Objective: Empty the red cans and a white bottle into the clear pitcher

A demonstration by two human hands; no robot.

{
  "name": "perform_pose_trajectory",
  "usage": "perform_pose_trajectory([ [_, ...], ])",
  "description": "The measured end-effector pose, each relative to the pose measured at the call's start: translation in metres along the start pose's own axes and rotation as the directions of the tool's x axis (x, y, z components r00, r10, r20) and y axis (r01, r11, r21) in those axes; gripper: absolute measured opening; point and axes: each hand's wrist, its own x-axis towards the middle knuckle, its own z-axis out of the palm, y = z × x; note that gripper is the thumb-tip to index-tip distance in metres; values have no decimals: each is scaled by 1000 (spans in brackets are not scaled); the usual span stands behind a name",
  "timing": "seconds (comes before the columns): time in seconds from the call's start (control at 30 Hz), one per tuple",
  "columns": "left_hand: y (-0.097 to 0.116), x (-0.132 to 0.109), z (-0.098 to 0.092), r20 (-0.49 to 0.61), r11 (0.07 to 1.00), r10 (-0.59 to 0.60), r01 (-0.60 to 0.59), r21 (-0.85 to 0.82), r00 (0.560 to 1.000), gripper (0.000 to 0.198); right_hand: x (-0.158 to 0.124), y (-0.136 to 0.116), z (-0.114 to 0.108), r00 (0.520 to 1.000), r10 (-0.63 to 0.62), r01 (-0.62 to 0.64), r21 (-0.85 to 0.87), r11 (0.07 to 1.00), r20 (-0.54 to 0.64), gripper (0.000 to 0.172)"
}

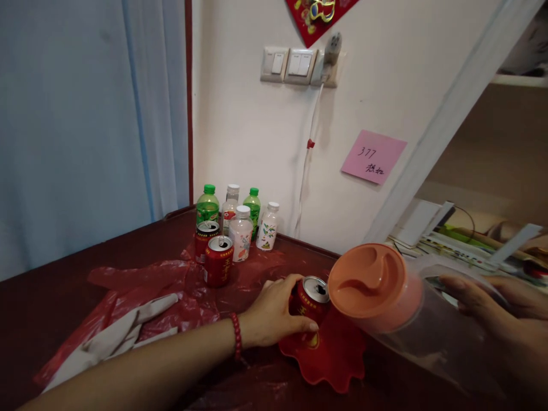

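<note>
My left hand (274,313) is wrapped around an opened red drink can (311,302) that stands on a red scalloped dish (334,357) on the dark red table. A red bead bracelet (235,337) sits on that wrist. My right hand (500,311) grips a clear plastic pitcher (428,325) with an orange lid (369,281), tipped on its side with the lid facing the can.
Two more opened red cans (217,260) and several small bottles (240,231) stand at the back by the wall. A red plastic bag (171,285) and a white glove (115,337) lie to the left. A cable hangs from the wall socket (331,57). Clutter lies at right.
</note>
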Motion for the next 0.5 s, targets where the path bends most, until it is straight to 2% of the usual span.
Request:
perform_pose_trajectory([
  [0.17,3,0,-3,-12,1000,0,0,-3,1000,77,-4,-23,-3,998,52,-50,-68,996,20,47],
  [0.33,4,1,-3,-5,1000,-21,21,-13,1000,79,-6,-44,-3,984,175,-173,-61,983,30,56],
  [0.5,5,1,-3,-3,1000,-24,24,-14,1000,78,-4,-40,-3,984,170,-168,-42,985,51,56],
])
